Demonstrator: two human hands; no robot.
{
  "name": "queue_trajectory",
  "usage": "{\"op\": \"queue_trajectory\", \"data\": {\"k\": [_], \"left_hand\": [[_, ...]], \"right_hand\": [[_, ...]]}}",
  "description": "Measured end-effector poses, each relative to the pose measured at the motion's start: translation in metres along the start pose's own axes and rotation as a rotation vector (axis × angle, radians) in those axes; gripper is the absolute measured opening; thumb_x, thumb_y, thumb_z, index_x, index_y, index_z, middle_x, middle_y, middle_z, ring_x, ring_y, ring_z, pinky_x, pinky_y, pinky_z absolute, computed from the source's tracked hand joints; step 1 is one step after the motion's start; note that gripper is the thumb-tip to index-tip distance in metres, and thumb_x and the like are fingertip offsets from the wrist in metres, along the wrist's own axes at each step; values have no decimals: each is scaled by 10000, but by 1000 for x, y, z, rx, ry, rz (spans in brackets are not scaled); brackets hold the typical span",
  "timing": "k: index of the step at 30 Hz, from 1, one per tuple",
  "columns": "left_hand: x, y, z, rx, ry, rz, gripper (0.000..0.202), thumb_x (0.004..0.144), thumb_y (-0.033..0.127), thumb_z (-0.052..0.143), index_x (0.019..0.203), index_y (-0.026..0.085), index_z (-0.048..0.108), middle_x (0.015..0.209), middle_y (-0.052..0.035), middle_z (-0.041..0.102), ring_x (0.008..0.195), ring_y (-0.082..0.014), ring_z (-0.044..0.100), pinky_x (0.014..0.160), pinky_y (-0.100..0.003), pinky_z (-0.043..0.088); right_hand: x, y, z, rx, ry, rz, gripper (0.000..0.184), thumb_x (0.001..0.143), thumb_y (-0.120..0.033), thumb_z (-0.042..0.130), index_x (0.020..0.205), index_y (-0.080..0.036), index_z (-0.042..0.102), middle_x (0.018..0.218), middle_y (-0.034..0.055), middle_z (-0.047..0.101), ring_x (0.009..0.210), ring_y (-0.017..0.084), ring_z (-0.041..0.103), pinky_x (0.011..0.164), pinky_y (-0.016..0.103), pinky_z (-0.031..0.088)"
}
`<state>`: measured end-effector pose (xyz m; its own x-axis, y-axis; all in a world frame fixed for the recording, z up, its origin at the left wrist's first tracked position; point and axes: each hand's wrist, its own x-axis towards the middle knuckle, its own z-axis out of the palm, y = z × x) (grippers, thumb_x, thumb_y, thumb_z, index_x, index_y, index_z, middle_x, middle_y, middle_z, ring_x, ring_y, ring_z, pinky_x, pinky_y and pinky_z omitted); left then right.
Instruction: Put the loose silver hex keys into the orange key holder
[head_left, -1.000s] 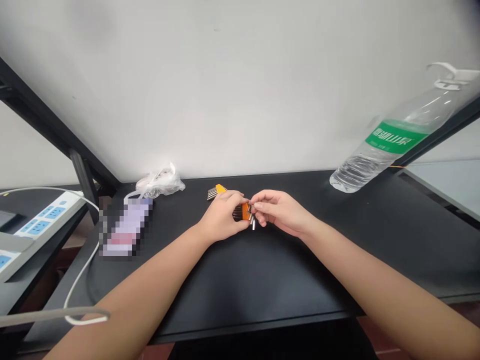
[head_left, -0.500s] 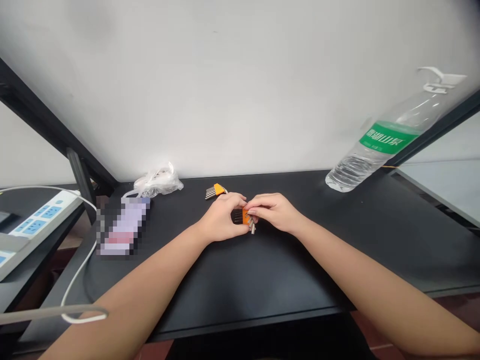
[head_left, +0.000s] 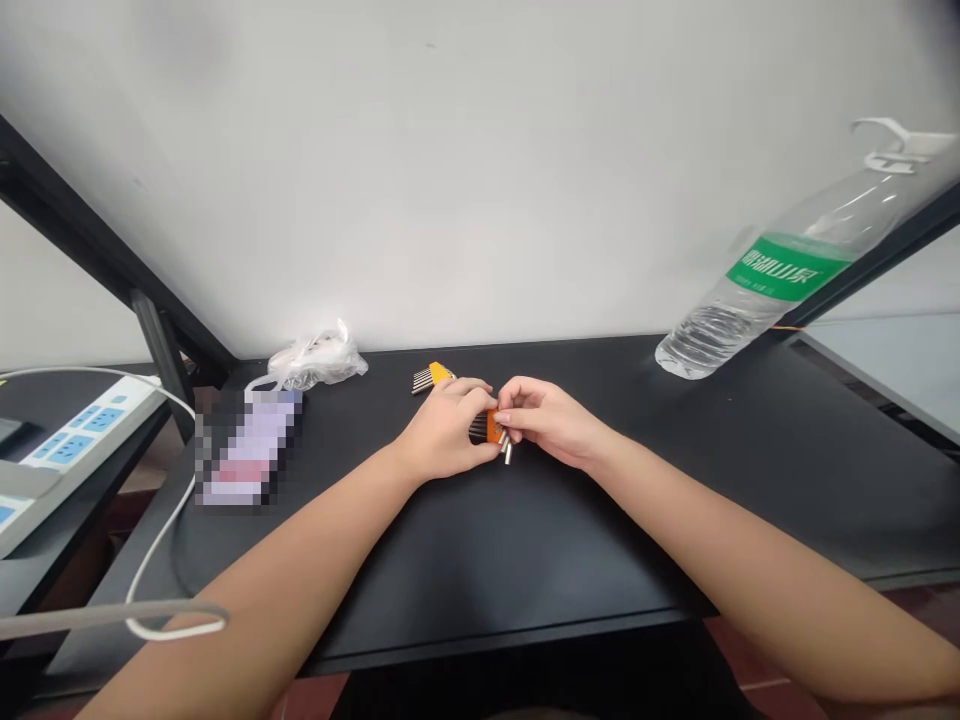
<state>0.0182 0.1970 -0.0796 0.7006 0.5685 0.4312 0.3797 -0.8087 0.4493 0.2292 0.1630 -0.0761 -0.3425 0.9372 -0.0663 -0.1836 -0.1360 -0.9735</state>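
Note:
Both my hands meet over the middle of a black table point(head_left: 480, 560). My left hand point(head_left: 442, 435) is closed around an orange holder of hex keys point(head_left: 492, 428), whose metal key ends stick out below. My right hand point(head_left: 551, 420) pinches one of those keys at the holder with its fingertips. A second orange hex key set point(head_left: 431, 378) lies on the table just behind my left hand, its keys fanned out to the left.
A clear water bottle with a green label point(head_left: 780, 275) stands at the back right. A crumpled plastic bag point(head_left: 319, 358) and a blurred flat object point(head_left: 247, 448) lie at the back left. A white power strip point(head_left: 67, 445) and its cable point(head_left: 161, 545) are at the left.
My hands stay together on the orange holder with only small finger shifts. The view has shifted slightly.

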Motion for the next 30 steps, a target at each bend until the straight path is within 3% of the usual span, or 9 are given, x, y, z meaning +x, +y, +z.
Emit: {"op": "queue_trajectory", "data": {"k": [4,7,12,16,20,23,27,30], "left_hand": [[1,1,0,96,-4,50,305,832,298,729,1108,215,631,1229,-108,659,1212,-283,603,1104,-493,412],[2,2,0,128,-2,57,278,838,298,715,1085,207,626,1108,-92,671,1140,-274,615,1059,-472,439],[2,1,0,151,-21,4,287,844,288,696,1110,201,632,976,-67,666,1050,-269,612,1003,-458,462],[3,1,0,169,-69,-5,281,858,310,704,1111,203,650,970,-71,668,1061,-284,605,983,-460,464],[3,1,-1,160,-96,-15,392,873,352,722,1233,225,636,1115,-81,687,1143,-292,595,1034,-474,449],[3,-2,-4,189,-30,-54,494,876,412,719,1323,237,601,1336,-91,639,1276,-312,542,1106,-495,411],[1,-19,-7,353,131,-302,516,951,408,590,1422,204,535,1537,-119,506,1428,-343,421,1140,-524,378],[-1,-36,-6,417,96,-476,647,951,444,572,1524,178,429,1590,-145,448,1474,-370,359,1155,-561,351]], "right_hand": [[-1,0,0,129,-37,130,351,755,-286,884,872,-206,563,693,-49,603,568,81,473,584,238,430],[-1,-2,-1,100,-46,158,346,785,-326,862,870,-205,550,717,-39,616,557,75,457,562,232,404],[-1,-4,-3,-293,26,62,317,870,-473,769,967,-211,619,800,3,678,575,110,568,526,250,449],[0,0,-5,-520,56,89,306,885,-436,735,1089,-231,636,876,24,730,519,118,597,491,265,478],[2,5,-7,-692,135,107,222,893,-259,627,1115,-242,634,736,-17,707,459,125,594,477,259,465],[5,3,-16,-813,202,124,240,871,-227,591,1105,-241,644,730,-19,705,464,132,607,500,267,472],[6,-7,-42,-1117,328,123,208,872,-306,611,1053,-234,684,835,25,727,620,170,651,568,287,454],[4,-17,-59,-1358,390,118,225,888,-401,613,1002,-228,700,899,58,715,746,213,650,598,307,427]]}}
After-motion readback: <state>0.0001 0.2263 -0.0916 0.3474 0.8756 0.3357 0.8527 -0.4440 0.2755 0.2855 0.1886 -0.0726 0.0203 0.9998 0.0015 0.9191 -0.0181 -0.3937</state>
